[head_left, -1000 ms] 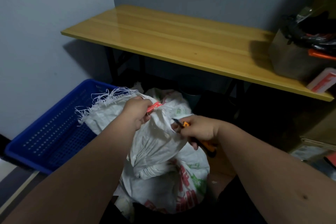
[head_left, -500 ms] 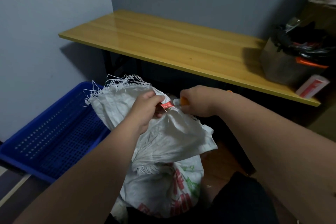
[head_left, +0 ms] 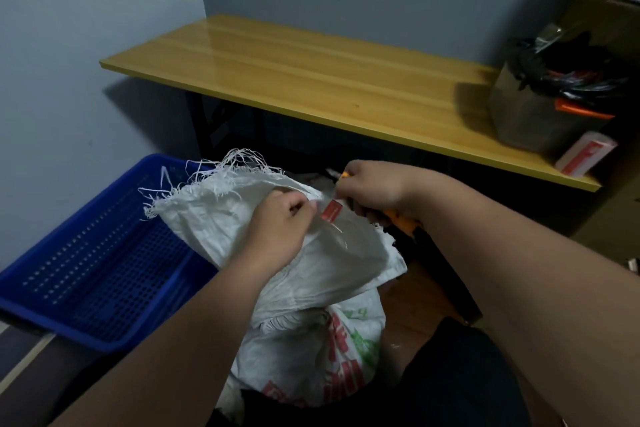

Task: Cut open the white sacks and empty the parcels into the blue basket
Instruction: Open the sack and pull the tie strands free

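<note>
A white woven sack (head_left: 221, 218) with a frayed top edge stands between my arms, over another white sack (head_left: 332, 357) printed in red and green. My left hand (head_left: 277, 229) grips the sack's gathered neck beside a small red tag (head_left: 331, 211). My right hand (head_left: 372, 189) holds an orange utility knife (head_left: 401, 218) just right of the tag; its blade tip (head_left: 333, 173) sticks out past my fingers. The blue perforated basket (head_left: 86, 253) sits on the floor to the left, touching the sack's frayed edge. No parcels are visible.
A long yellow wooden table (head_left: 311, 80) runs along the grey wall behind. On its right end stand a cardboard box (head_left: 533, 114) stuffed with black bags and a white-and-red packet (head_left: 585, 152). Dark clothing lies at the bottom right.
My right hand rose with the knife from lower down to the sack's neck by the red tag. The sack top has been lifted and spread; the tag now hangs between my hands.
</note>
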